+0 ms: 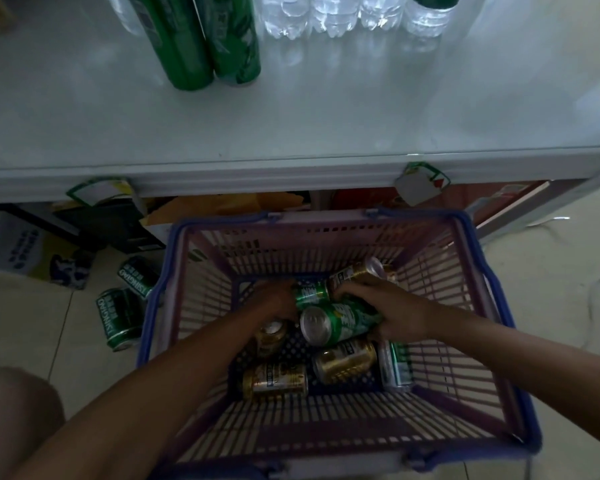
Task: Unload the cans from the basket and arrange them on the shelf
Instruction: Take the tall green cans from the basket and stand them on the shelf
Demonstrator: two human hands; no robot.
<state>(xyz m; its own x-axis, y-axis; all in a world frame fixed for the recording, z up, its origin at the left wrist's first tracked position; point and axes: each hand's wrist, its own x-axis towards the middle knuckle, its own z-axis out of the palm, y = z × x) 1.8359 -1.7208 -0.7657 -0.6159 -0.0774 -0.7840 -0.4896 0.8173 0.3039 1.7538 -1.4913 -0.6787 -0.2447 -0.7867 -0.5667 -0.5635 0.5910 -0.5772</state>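
A pink slatted basket (201, 306) with a blue rim stands on the floor below the white shelf (291, 109). Inside lie several cans, gold ones (345, 361) and green ones. Both my arms reach down into it. My left hand (278, 299) wraps a small green can (310, 293) near the basket's far side. My right hand (392, 311) grips a larger green can (340, 322) lying on its side, silver end toward the left. A gold can (357, 271) lies just behind my right hand.
Two tall green cans (205, 39) and several clear water bottles (333, 12) stand at the back of the shelf. Two green cans (122, 317) lie on the tiled floor left of the basket. Cardboard boxes (18, 251) sit under the shelf. My knee (14, 407) shows at lower left.
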